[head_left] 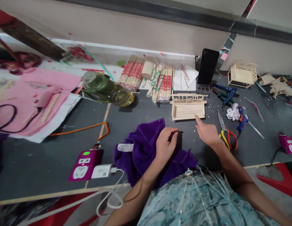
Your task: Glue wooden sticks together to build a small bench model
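A small bench (188, 111) built of thin pale wooden sticks, with a railed back, stands upright on the dark table. My right hand (208, 134) reaches to its front right corner. The index finger is stretched out and appears to touch the front edge; nothing shows in that hand. Over a crumpled purple cloth (142, 138) rests my left hand (165, 142), just in front of the bench. Its thumb and index finger are loosely bent with a gap between them, and I see nothing held there. The left hand's other fingers are partly hidden.
Scissors (227, 133), a blue glue gun (242, 121), pliers (227, 94) and another stick model (243, 73) lie to the right. Behind are packed chopsticks (160, 81) and a phone (207, 66). A green bottle (105, 89) and purple power socket (83, 166) are left.
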`<state>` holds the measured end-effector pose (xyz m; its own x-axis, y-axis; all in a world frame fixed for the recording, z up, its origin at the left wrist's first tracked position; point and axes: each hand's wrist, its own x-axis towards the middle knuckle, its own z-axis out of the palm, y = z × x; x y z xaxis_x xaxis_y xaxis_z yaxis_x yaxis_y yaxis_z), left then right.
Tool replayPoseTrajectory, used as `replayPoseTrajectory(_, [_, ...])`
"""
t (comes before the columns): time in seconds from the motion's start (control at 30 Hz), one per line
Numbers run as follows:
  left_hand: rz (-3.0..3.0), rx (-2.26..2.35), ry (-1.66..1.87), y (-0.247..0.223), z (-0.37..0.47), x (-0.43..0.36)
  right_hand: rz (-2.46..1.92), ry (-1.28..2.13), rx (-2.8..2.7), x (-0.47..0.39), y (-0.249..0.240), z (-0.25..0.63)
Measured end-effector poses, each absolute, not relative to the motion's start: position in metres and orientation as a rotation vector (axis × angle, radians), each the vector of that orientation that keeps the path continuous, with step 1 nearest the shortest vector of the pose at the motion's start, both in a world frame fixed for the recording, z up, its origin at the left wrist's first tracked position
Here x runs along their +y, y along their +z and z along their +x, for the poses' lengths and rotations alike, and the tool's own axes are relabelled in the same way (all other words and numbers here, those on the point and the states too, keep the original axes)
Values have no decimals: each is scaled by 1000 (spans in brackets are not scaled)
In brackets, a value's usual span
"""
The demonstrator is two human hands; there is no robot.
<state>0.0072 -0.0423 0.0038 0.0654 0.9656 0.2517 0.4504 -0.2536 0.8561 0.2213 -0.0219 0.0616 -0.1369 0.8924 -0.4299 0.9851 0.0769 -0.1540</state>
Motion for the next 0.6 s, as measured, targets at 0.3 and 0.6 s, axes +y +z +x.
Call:
replayPoseTrajectory(0.3, [1627, 1419, 1136, 0, 5, -45, 1640, -757, 2226, -18, 60, 184])
replayPoseTrajectory(0.6, [1256, 1451, 1131, -5, -5, -38, 1836, -924, 2380, -16, 64, 192])
